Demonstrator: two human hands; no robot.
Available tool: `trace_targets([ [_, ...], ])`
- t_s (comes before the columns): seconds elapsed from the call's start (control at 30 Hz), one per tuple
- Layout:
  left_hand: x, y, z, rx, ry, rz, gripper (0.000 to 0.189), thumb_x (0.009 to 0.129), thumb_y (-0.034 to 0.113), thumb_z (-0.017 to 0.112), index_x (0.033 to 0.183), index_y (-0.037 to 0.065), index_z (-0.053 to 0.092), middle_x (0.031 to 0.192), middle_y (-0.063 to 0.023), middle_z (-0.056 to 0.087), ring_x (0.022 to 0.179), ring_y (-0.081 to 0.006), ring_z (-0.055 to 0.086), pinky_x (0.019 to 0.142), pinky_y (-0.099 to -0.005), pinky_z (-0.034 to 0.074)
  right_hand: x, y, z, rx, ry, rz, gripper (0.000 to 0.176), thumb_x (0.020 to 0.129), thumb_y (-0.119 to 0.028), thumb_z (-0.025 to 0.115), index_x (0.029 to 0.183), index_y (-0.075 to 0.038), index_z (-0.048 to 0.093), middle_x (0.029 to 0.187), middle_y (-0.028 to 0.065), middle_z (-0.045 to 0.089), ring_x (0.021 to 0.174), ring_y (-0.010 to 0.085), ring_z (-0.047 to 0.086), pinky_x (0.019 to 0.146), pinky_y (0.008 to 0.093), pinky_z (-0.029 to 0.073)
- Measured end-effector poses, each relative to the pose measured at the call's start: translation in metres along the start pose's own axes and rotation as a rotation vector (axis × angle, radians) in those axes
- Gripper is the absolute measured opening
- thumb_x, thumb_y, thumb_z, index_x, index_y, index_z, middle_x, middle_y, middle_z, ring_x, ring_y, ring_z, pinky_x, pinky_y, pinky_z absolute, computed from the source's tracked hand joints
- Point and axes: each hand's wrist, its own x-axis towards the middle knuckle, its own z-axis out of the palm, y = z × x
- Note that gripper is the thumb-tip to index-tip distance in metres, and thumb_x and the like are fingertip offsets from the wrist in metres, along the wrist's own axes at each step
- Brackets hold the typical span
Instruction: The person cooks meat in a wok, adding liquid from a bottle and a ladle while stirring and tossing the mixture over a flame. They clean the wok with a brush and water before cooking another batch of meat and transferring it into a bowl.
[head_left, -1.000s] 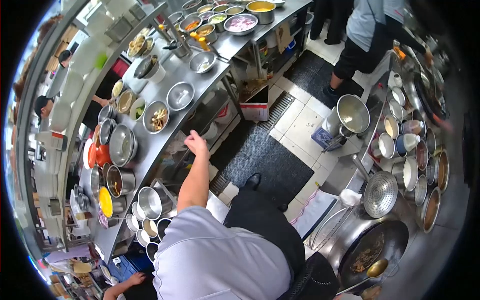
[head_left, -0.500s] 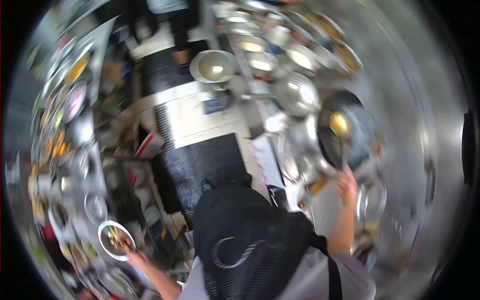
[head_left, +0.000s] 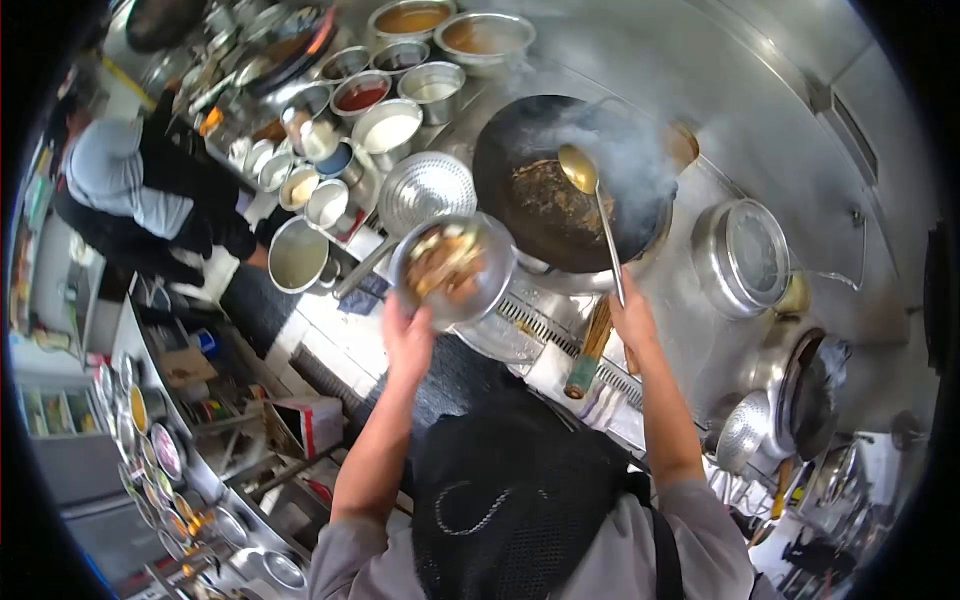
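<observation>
A metal bowl [head_left: 412, 250] of sliced food, brown and pale pieces, is held at its near rim by my left hand [head_left: 408, 340]. It is beside the near left edge of a dark wok [head_left: 505, 140], in front of a perforated strainer [head_left: 425, 185]. My right hand [head_left: 632, 318] is closed around the handle of a ladle [head_left: 578, 168], whose cup hangs over the wok. The cup looks golden inside. Browned residue or food lies on the wok's bottom, and smoke rises from its right side.
Pots of sauces and liquids, one with red sauce [head_left: 361, 94], stand beyond the strainer. A bamboo brush [head_left: 590, 355] lies below the wok. Lidded metal pots [head_left: 742, 257] are on the right. Another person [head_left: 140, 190] stands at upper left. Ingredient bowls [head_left: 167, 450] line the left counter.
My left hand has brought the bowl from the left counter across to the wok. My view has turned towards the stove. The ladle remains in my right hand over the wok.
</observation>
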Motion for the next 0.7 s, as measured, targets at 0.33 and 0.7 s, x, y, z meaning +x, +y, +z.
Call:
trace_targets([
  [0.33, 0.161, 0.007, 0.218, 0.942, -0.297, 0.948, 0.023, 0.069, -0.010, 0.062, 0.088, 0.002, 0.057, 0.122, -0.0176, 0.053, 0.101, -0.0409, 0.061, 0.082, -0.0467, 0.054, -0.066, 0.051, -0.154, -0.448, -0.139, 0.135, 0.068, 0.084, 0.001, 0.054, 0.143, -0.033, 0.050, 0.091, 0.0123, 0.062, 0.074, 0.0368, 0.067, 0.067, 0.0485, 0.055],
  [0.7, 0.174, 0.001, 0.253, 0.898, -0.265, 0.988, 0.021, 0.071, -0.006, 0.062, 0.089, 0.003, 0.058, 0.125, -0.0182, 0.054, 0.107, -0.0393, 0.060, 0.086, -0.0410, 0.053, -0.047, 0.036, -0.194, -0.409, 0.021, 0.026, 0.061, 0.081, 0.002, 0.058, 0.135, -0.027, 0.060, 0.086, 0.0100, 0.061, 0.070, 0.0328, 0.066, 0.065, 0.0445, 0.055],
])
